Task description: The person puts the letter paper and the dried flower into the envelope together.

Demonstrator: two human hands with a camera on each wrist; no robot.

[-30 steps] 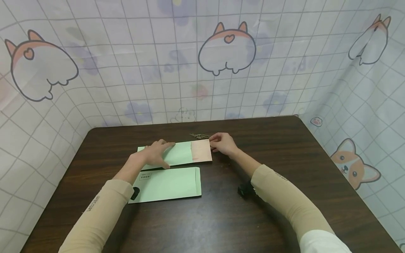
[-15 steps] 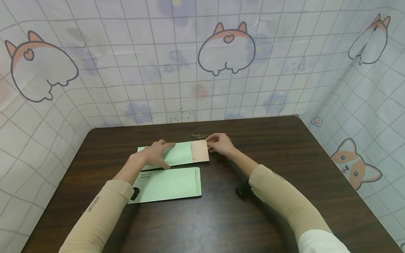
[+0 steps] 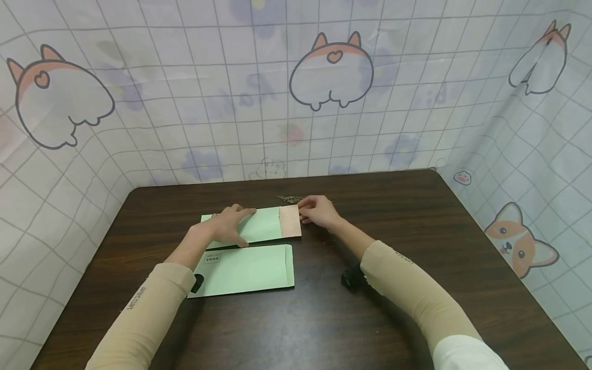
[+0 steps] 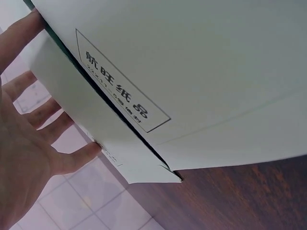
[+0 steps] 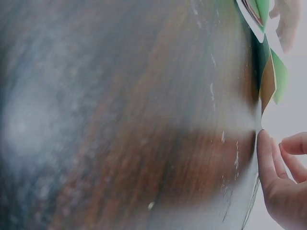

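Note:
My left hand lies with spread fingers across the far pale green envelope, which is flat on the table. A peach-tan sheet of paper sticks out of that envelope's right end. At the sheet's far right corner, my right hand holds it with bent fingers; the thumb's exact contact is hard to see. The right wrist view shows the tan paper bowed a little, close to the fingertips. Nearer to me is a second green envelope with a small printed box, its flap at the right.
A thin dried sprig lies behind the tan paper, partly hidden by my right hand. The dark wood table meets a tile-patterned curtain at the back and sides. The black wrist camera sits near my right sleeve.
My right hand has moved left along with the tan paper, and less of the sheet shows outside the far envelope. My left hand and the near envelope have stayed put.

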